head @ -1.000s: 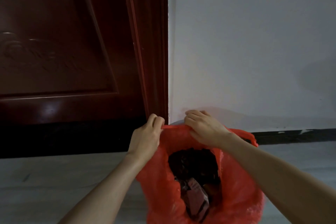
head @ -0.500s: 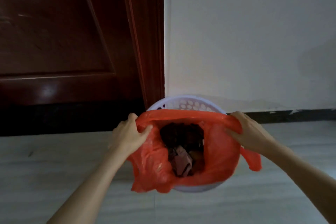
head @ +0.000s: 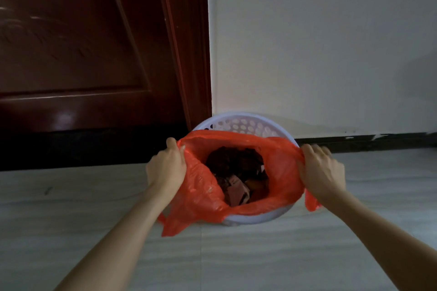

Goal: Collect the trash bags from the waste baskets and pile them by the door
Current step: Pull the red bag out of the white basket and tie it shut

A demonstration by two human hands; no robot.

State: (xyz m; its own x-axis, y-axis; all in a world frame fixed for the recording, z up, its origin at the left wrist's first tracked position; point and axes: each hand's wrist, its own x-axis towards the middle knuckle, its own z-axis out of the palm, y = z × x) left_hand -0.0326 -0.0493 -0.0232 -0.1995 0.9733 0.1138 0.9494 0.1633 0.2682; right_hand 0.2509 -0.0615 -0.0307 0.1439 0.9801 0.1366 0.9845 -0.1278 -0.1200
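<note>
We hold the red bag [head: 279, 172] by its rim, its mouth pulled wide over the white basket [head: 246, 123], which stands on the floor [head: 71, 208] right against the wall [head: 319, 42], just beside the door [head: 82, 54] frame. Inside the bag we see dark trash [head: 236, 168] (scraps and wrappers, too dim to tell apart). The bag's far edge crosses the basket below its perforated back wall, which shows bare at 12 o'clock; the basket's front rim peeks out under the bag at 6 o'clock. Loose red film hangs over the rim at 7 o'clock and a smaller flap at 4 o'clock.

Our left hand [head: 166, 168] grips the rim at 9 o'clock, fingers curled tight into a fist with the plastic bunched inside. Our right hand [head: 321, 170] clamps the rim at 3 o'clock, fingers bent over the edge and pressed close together, the film gathered beneath them. Both forearms reach in from the bottom corners.

The dark red door fills 10 o'clock, the pale wall 1 o'clock, with a black skirting [head: 366, 140] along its foot
</note>
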